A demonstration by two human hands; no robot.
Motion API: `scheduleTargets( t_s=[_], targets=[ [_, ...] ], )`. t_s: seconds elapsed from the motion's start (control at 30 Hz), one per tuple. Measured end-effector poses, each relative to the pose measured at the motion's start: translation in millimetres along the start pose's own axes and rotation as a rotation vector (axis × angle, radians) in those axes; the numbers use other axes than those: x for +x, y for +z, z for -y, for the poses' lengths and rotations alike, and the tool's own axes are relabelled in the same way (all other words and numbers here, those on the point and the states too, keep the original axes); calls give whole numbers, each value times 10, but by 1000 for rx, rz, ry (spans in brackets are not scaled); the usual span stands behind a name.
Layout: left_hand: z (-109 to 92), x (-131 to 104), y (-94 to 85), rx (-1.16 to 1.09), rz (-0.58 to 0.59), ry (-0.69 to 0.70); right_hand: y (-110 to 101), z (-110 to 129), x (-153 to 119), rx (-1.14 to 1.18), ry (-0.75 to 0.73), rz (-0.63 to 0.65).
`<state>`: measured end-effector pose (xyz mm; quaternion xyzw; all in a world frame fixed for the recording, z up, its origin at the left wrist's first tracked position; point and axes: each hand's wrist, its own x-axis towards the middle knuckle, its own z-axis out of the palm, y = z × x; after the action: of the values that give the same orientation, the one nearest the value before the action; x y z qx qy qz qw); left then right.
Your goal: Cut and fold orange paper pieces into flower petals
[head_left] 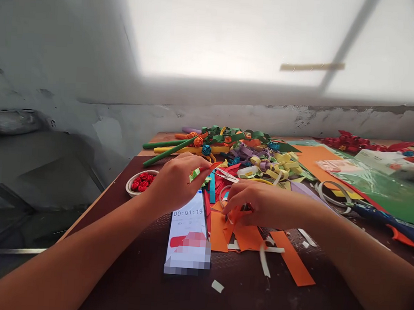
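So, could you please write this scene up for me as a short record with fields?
left hand: pinches a small red-orange piece of paper in the fingertips of the left hand
right hand: the right hand holds scissors, blades pointing toward that piece
phone: the phone lies face up, showing 00:01:19
bowl: the white bowl holds red paper pieces
loose paper: orange strip and white scrap nearer the wearer
behind hands: green paper roll, yellow paper loops
surface: dark brown tabletop

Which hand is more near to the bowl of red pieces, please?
Left. The left hand is just right of the bowl; the right hand is farther right.
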<state>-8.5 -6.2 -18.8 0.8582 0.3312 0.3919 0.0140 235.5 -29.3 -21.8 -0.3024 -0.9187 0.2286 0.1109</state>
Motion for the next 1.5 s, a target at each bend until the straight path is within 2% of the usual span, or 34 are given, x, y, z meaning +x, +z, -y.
scheduleTargets(
  t_s=[0.1,0.17,0.3,0.37,0.43,0.53,0.67,0.73,0.83,0.93,1.03,1.13,1.33,1.4,1.5],
  targets=[
    [-18,9,21,-62,-2,-1,57,-5,14,-21,-15,-28],
    [-34,24,26,-179,10,-130,80,-7,25,-27,-19,-42],
    [-58,63,23,-585,32,-426,90,8,34,-18,-13,-81],
    [-61,75,19,-719,28,-515,76,8,34,27,-12,-113],
    [-60,80,17,-762,20,-567,53,-11,38,78,-19,-150],
    [-58,78,25,-764,-1,-577,21,-73,61,152,-6,-245],
    [-64,70,33,-750,-23,-567,17,-171,124,420,86,-520],
    [-70,64,30,-733,-40,-565,21,-207,155,585,87,-641],
    [-73,55,29,-684,-47,-552,19,-242,185,809,84,-735],
    [-67,45,47,-650,-23,-517,18,-257,195,920,89,-821],
    [-66,35,77,-627,5,-494,32,-255,200,936,64,-853],
    [-73,31,95,-583,-6,-497,48,-240,208,845,75,-858],
    [-119,45,86,-583,-36,-515,38,-191,220,867,112,-999],
    [-139,50,90,-613,-8,-538,47,-172,228,884,118,-975],
    [-157,49,105,-691,16,-562,95,-162,252,890,116,-868]
  ],
)
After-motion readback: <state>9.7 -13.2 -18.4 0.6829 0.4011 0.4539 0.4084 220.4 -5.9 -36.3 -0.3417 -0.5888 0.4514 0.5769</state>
